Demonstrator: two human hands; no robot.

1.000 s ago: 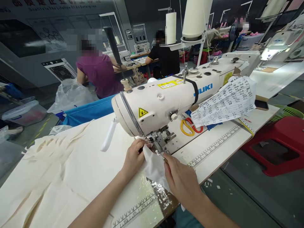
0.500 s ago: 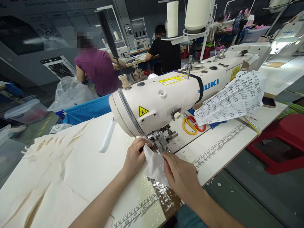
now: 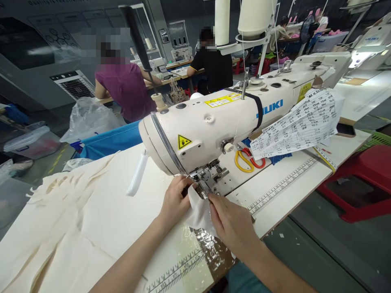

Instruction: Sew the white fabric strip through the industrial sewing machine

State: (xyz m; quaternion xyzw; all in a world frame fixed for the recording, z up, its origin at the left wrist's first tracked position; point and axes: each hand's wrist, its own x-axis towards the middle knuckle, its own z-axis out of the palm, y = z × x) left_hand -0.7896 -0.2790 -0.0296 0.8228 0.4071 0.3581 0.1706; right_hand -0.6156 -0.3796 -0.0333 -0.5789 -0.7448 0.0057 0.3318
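Just in front of the needle area of the JUKI sewing machine (image 3: 195, 132), a white fabric piece (image 3: 200, 215) is held on the tabletop (image 3: 100, 195). Its left edge is pinched by the left hand (image 3: 176, 199), its right edge by the bunched fingers of the right hand (image 3: 233, 221); the fingertips are partly hidden. The yellow-and-red-handled scissors (image 3: 243, 162) are partly covered by a handwritten sheet (image 3: 296, 126). Cream fabric pieces (image 3: 73, 211) are spread at the left; the red stool (image 3: 363, 183) is placed beside the table's right edge.
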